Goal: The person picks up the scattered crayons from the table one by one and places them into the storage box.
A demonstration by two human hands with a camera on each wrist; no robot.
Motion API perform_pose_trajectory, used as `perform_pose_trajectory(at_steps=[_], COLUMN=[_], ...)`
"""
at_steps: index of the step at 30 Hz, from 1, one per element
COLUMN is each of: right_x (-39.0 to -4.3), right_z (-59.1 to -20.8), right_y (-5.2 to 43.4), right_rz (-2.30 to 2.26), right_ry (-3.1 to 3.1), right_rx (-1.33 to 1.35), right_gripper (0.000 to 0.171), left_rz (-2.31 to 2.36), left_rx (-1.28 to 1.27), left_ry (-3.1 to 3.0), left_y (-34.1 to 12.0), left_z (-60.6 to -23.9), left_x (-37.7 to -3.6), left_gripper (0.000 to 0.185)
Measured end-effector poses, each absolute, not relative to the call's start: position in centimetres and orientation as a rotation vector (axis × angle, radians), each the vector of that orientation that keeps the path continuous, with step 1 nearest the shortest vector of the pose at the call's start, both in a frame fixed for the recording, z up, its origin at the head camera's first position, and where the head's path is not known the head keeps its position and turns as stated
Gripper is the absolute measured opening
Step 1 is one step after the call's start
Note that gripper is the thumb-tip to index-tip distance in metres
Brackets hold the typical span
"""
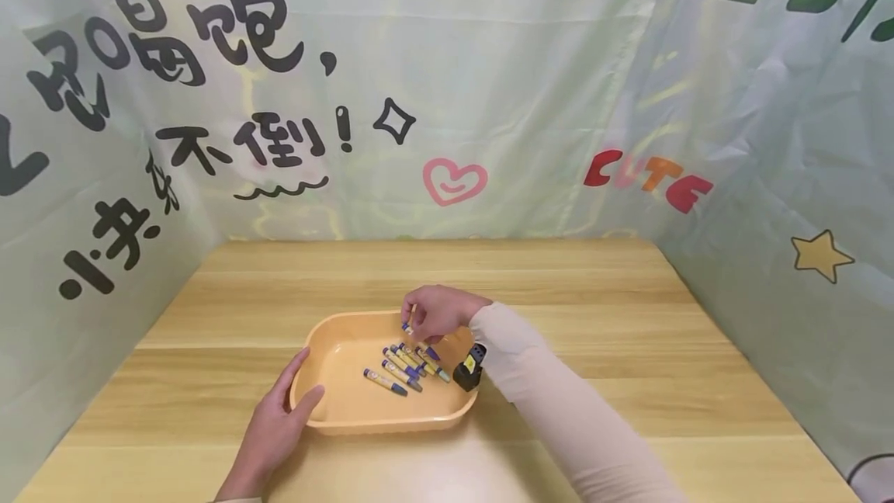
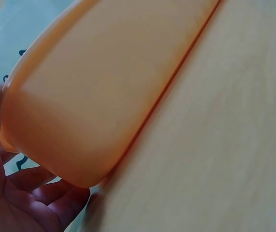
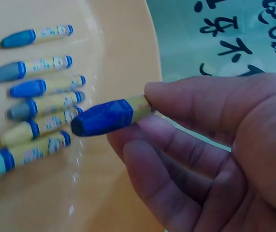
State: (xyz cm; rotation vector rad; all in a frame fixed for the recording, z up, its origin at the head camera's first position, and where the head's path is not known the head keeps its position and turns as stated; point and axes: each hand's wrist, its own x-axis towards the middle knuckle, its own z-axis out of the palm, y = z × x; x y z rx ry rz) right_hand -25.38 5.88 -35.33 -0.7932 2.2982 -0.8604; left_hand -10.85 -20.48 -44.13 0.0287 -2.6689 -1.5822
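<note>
A shallow orange plastic tray [image 1: 338,406] stands on the wooden table with several crayons lying in it. My left hand [image 1: 274,419] grips the tray's left end, thumb over the rim and fingers along the outer wall, as the left wrist view also shows. Above the tray's far right part, my right hand [image 1: 443,310] pinches a blue crayon [image 3: 106,117] between thumb and fingers, its dark blue tip sticking out. Below it lie the loose crayons in yellow wrappers, among them a teal crayon [image 3: 17,39] and a grey crayon [image 3: 7,72].
The wooden table [image 1: 594,278] extends around the tray on all sides. Printed cloth [image 1: 517,84] hangs behind it and along both sides. A black wrist camera [image 1: 469,367] on my right wrist overlaps the tray's right end in the head view.
</note>
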Motion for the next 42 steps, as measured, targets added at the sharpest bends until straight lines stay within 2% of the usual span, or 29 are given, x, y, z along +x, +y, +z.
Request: perform_pose_trajectory(at_steps=[15,27,34,42], right_x=[-23.9,-23.3,-23.9,-24.7], right_z=[-37.4,-37.3,-35.9,-34.4], right_y=[0.9,0.3,1.7,6.4], right_rz=[-0.708,-0.556,-0.606,-0.71], right_ry=[2.285,2.409,2.427,2.476], right_rx=[-0.833,-0.85,-0.84,-0.807], right_gripper=[0.016,0.016,0.017,0.015], left_rz=[-1.591,-1.56,-1.555,-1.544], left_rx=[0.02,0.013,0.019,0.003], left_ry=[-2.655,-2.653,-2.652,-2.631], left_y=[-20.5,-20.4,-20.6,-20.6], left_z=[-44.3,-44.2,-44.2,-44.3], left_x=[-10.6,-10.8,-10.7,-10.7], left_gripper=[0.066,0.066,0.066,0.066])
